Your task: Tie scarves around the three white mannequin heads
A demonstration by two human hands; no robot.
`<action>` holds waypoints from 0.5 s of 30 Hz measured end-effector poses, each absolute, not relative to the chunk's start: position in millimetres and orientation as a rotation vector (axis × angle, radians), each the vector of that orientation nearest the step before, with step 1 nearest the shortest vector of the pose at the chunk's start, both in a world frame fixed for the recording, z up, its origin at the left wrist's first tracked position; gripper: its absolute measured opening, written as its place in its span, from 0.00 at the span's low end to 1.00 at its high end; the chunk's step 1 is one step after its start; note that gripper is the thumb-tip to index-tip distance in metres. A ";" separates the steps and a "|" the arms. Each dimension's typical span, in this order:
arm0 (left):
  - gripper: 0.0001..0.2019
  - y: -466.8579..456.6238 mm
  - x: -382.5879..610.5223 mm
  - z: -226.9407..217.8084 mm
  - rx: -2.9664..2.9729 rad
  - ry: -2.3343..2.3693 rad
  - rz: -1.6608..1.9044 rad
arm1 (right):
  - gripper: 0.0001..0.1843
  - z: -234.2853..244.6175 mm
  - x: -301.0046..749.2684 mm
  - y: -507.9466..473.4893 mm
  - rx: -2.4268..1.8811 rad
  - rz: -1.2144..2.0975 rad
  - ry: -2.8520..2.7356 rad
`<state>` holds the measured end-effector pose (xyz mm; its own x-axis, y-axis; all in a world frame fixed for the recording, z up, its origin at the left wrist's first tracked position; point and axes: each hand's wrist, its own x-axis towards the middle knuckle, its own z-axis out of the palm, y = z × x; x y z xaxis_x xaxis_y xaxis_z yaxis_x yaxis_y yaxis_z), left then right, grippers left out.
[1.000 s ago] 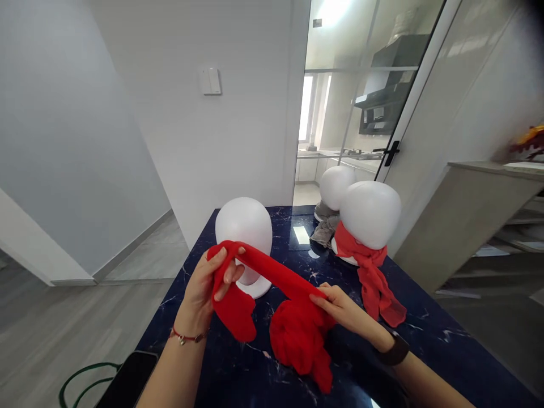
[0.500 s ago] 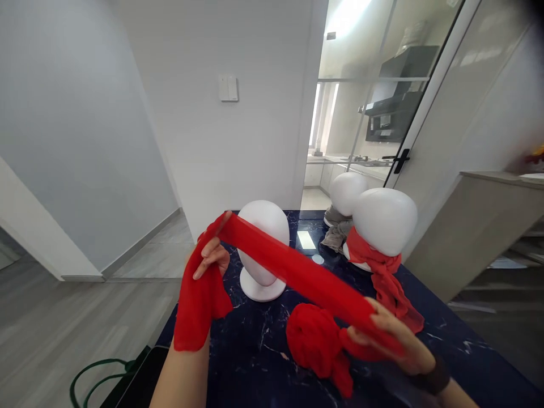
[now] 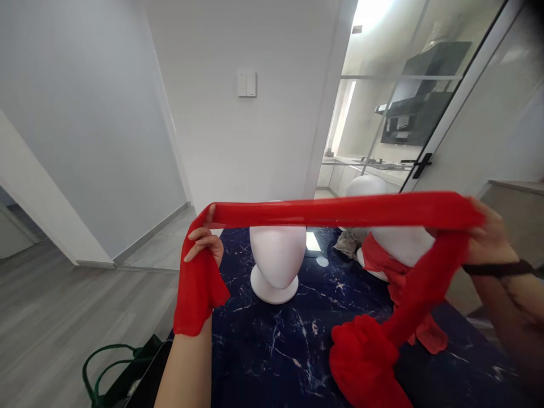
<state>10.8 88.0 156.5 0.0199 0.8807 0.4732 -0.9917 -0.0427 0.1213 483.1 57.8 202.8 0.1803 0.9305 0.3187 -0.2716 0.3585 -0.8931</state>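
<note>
A long red scarf (image 3: 340,211) is stretched level between my two hands, above the dark blue marble table (image 3: 280,345). My left hand (image 3: 204,245) pinches one end, and the loose tail hangs over my wrist. At the right, my right hand (image 3: 484,235) grips the scarf, with a black band on that wrist. From there the rest of the scarf drops to a bunched red heap (image 3: 361,362) on the table. A bare white mannequin head (image 3: 277,258) stands just behind the stretched scarf.
A second white mannequin head (image 3: 403,242) at the right wears a red scarf (image 3: 397,277). A third head (image 3: 365,186) with grey cloth (image 3: 348,241) stands behind it. A green-handled bag (image 3: 121,374) sits at the table's left edge. A glass door is at the right.
Both hands have risen and moved apart, my right hand far to the right, so the scarf is pulled out straight and level. The camera has tilted up and to the left.
</note>
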 end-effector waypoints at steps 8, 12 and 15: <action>0.22 111.1 17.8 140.7 0.439 -0.273 1.525 | 0.06 261.1 362.2 214.5 -0.532 1.437 -0.895; 0.21 124.8 15.3 128.1 0.395 -0.253 1.598 | 0.08 223.2 325.5 262.5 -0.734 1.514 -0.827; 0.21 130.8 14.1 121.6 0.351 -0.236 1.609 | 0.10 177.3 315.0 265.5 -0.850 1.541 -0.865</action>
